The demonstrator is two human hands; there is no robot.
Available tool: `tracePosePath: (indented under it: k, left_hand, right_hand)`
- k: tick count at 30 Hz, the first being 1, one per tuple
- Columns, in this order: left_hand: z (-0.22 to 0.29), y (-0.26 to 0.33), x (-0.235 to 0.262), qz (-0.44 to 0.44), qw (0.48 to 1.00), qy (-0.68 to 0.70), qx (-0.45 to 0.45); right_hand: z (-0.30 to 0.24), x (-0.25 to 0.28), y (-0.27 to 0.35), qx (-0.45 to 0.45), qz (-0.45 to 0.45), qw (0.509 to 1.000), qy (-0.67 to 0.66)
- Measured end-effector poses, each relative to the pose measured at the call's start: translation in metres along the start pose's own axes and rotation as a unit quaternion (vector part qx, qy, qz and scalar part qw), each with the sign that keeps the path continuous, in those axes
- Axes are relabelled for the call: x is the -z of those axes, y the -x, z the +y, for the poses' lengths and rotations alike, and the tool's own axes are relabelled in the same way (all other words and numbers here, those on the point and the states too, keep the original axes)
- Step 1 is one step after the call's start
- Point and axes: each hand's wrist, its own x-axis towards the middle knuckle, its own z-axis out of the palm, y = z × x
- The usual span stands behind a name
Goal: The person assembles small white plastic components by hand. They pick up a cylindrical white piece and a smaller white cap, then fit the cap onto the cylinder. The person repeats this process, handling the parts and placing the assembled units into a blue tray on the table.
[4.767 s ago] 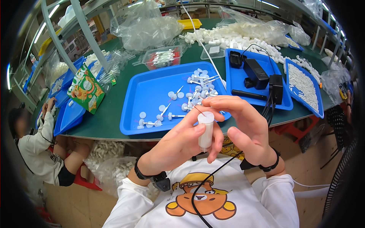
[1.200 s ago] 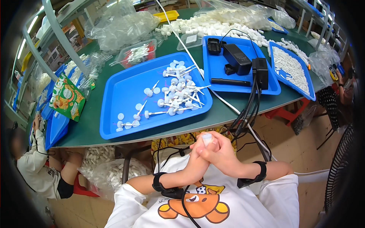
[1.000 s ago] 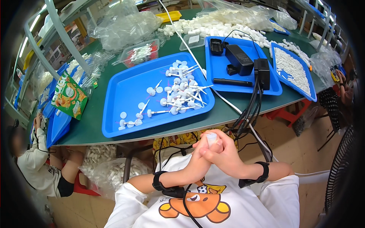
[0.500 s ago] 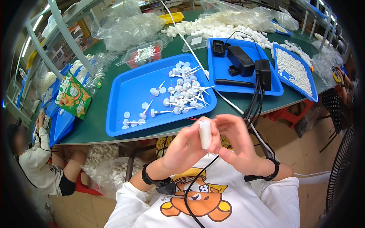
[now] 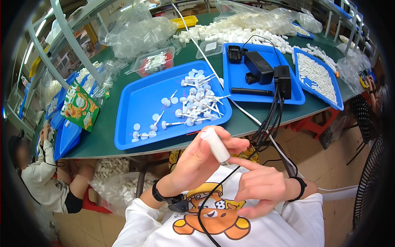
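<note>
My left hand (image 5: 196,154) is closed around a smooth white plastic cylinder (image 5: 217,146), tilted with its lower end to the right. Thin red wires (image 5: 196,132) stick out at the cylinder's upper end, and a small clear piece shows at its lower end. The outstretched index finger of my right hand (image 5: 261,185) reaches that lower end and seems to touch it. The other right fingers are loosely bent, the thumb apart, with nothing held. Beyond my hands, a blue tray (image 5: 138,103) carries many white stems with round translucent discs.
Another blue tray (image 5: 297,96) bears black electronic devices and cables. Small white sticks fill a blue tray (image 5: 338,101) on the right. White cylinders (image 5: 230,35) are heaped at the back. A green snack bag (image 5: 80,108) stands left. A black cable (image 5: 205,201) hangs across my shirt.
The white cylinder has gone from upright to tilted, its top leaning left. My right hand has dropped lower and turned, its index finger now pointing at the cylinder's lower end.
</note>
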Motion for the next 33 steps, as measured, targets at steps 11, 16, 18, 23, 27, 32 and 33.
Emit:
tracePosePath:
  k: [11,16,18,23,27,32,33]
  left_hand:
    - [-0.017,0.002,0.0,-0.014,0.996,-0.043,-0.082]
    - [-0.018,0.002,-0.001,-0.032,0.995,-0.038,-0.084]
    - [-0.019,0.003,-0.002,-0.024,0.996,-0.036,-0.076]
    - [-0.018,0.003,-0.001,-0.011,0.998,-0.022,-0.054]
    - [-0.018,0.004,-0.005,-0.002,0.998,-0.022,-0.057]
    - [-0.014,0.003,-0.003,0.016,0.998,-0.043,-0.046]
    - [-0.008,0.003,-0.002,0.025,0.997,-0.065,-0.038]
  right_hand:
    - [-0.005,-0.019,0.008,0.016,0.032,0.996,0.08]
    - [-0.003,-0.024,0.012,0.032,0.02,0.992,0.116]
    - [-0.003,-0.025,0.012,0.037,0.018,0.991,0.124]
    - [-0.002,-0.027,0.008,0.053,0.044,0.988,0.135]
    - [-0.001,-0.028,0.009,0.06,0.044,0.987,0.143]
    - [-0.002,-0.023,0.003,0.033,0.029,0.993,0.107]
    - [-0.003,-0.019,0.001,0.015,0.033,0.996,0.078]
